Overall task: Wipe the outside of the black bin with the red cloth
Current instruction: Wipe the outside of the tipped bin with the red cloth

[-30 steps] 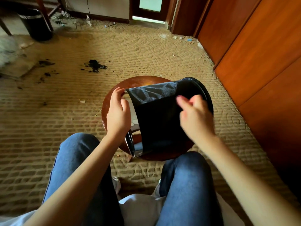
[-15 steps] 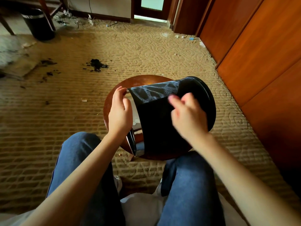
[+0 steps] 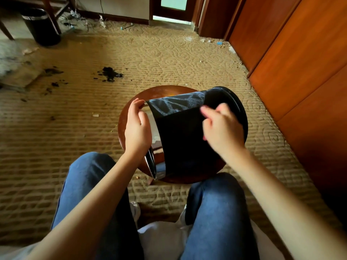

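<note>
The black bin (image 3: 180,139) lies on its side on a round wooden stool (image 3: 159,92) between my knees. Its chrome-banded mouth faces left and its base points right. A grey dusty patch shows on the upper wall. My left hand (image 3: 138,128) grips the rim at the mouth. My right hand (image 3: 222,130) rests on top of the bin's wall near the base, its bent fingers motion-blurred against the surface. No red cloth is in view.
A wooden wardrobe (image 3: 293,59) runs along the right. A second black bin (image 3: 42,27) stands at the far left by chair legs. Dark debris (image 3: 110,74) and scraps lie scattered on the tan patterned carpet (image 3: 62,136).
My right hand has slid left along the bin's wall, away from the base. The bin has shifted slightly under both hands, showing more of the dusty patch.
</note>
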The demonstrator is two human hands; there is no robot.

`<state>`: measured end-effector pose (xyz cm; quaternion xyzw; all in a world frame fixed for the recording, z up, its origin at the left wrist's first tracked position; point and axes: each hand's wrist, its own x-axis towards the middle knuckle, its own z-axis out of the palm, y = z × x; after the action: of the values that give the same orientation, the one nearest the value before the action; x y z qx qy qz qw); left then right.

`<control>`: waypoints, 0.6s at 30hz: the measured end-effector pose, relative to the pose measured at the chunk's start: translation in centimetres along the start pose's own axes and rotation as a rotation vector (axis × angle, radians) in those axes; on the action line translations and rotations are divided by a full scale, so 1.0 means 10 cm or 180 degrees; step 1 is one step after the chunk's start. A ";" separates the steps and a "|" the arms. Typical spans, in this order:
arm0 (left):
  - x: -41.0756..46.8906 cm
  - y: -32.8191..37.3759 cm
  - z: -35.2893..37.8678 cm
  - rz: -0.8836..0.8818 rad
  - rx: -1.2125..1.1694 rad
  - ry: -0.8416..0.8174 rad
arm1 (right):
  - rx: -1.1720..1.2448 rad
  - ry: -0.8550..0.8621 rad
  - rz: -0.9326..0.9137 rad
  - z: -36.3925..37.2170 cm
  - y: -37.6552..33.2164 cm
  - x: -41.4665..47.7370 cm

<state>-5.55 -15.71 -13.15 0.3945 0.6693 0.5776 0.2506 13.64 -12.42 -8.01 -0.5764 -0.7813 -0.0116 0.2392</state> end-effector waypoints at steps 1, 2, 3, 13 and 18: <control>-0.02 0.00 0.01 0.0001 -0.0017 -0.0014 | -0.0069 0.0020 0.0396 -0.07 0.21 0.09; -0.03 0.00 0.02 0.0014 -0.0028 -0.0024 | -0.0079 0.0034 0.0722 -0.12 0.32 0.13; -0.03 0.00 0.02 0.0028 -0.0041 -0.0023 | -0.0129 0.0083 0.0843 -0.13 0.32 0.14; 0.05 -0.01 -0.01 0.0030 -0.0059 -0.0029 | 0.0475 -0.0099 -0.0896 0.11 -0.50 -0.24; -0.02 -0.01 0.01 -0.0009 -0.0077 -0.0019 | -0.0173 -0.0033 0.0703 -0.12 0.46 0.16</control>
<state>-5.39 -15.80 -13.27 0.3922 0.6620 0.5842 0.2582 17.87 -9.78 -7.53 -0.6653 -0.7137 -0.0035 0.2193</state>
